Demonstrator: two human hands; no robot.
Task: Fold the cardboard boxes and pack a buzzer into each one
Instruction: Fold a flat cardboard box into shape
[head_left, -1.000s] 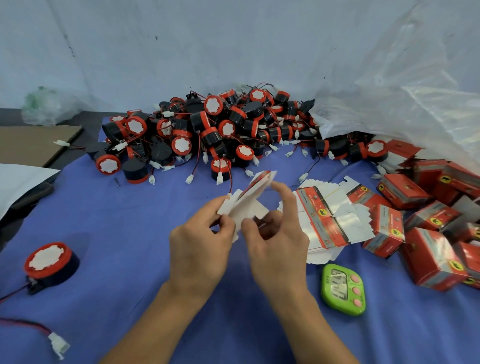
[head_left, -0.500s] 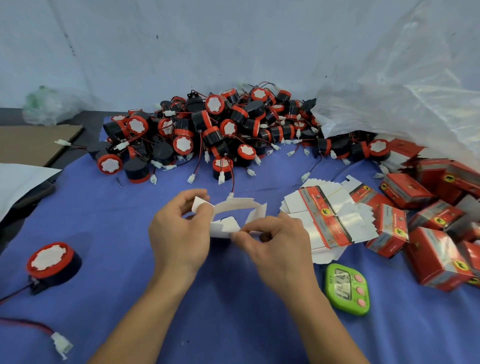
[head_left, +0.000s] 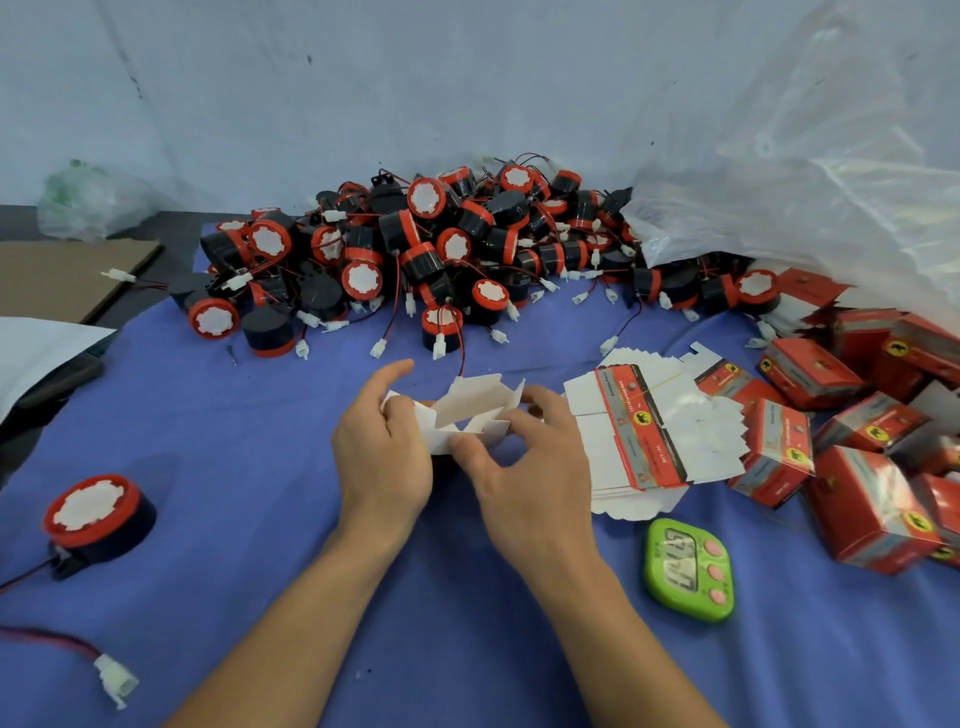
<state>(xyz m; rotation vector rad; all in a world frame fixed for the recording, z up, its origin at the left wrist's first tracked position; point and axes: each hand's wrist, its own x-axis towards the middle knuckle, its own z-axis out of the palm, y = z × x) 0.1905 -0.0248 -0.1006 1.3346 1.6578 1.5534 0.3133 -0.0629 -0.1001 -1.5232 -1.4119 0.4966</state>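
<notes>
A small cardboard box (head_left: 470, 410), white inside, stands opened into a tube with loose flaps just above the blue cloth. My left hand (head_left: 382, 447) grips its left side, thumb up over a flap. My right hand (head_left: 524, 457) pinches its right side and near edge. A stack of flat box blanks (head_left: 654, 431) lies just to the right. One loose buzzer (head_left: 96, 519), black with a red rim and white face, sits at the near left, its red wire ending in a white plug (head_left: 117, 678). A big heap of buzzers (head_left: 415, 249) fills the back.
Several folded red boxes (head_left: 862, 441) pile up at the right under a clear plastic bag (head_left: 810, 171). A green timer (head_left: 688, 569) lies near my right wrist. Brown cardboard (head_left: 62, 275) and a white sheet (head_left: 36, 353) lie off the cloth at the left.
The flat blank held up a second ago has been lowered and pushed open into a tube. Both hands have moved down and closed in on its sides.
</notes>
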